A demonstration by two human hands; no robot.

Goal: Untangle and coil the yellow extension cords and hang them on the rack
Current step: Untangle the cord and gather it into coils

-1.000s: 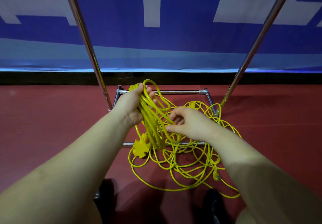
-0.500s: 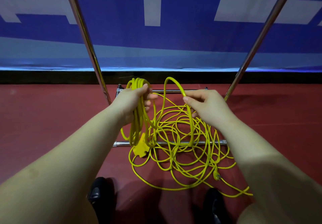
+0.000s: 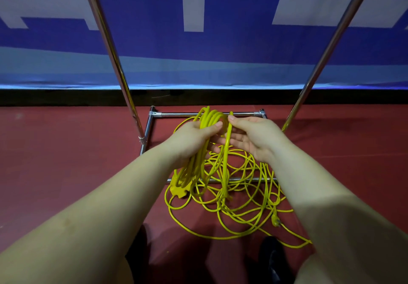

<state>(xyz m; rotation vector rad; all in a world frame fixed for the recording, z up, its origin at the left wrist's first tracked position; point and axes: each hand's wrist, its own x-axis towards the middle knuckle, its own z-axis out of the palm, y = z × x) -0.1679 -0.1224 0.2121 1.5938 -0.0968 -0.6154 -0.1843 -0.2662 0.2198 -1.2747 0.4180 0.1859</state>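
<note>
From the head camera, your left hand has its fingers curled round a bundle of coiled loops, thumb pressed across the top, and the loops hang down to the yellow socket block resting by the near bar of the rack base. Your right hand pinches a single strand between thumb and forefinger just beside the bundle, the other fingers loosely spread under it.

Lay that strand into the left hand as one more loop, matched to the length of those already held, and clamp it with the left thumb before you let go. Let the cord slide through your right fingers as you draw the next length, so twists run out toward the free end instead of building up.

The rest of the cord lies tangled on the red floor, across the rack base and nearer you, with the plug at near right. Judging by the pile, much is left to coil; lift gently where strands cross rather than tugging.
</note>
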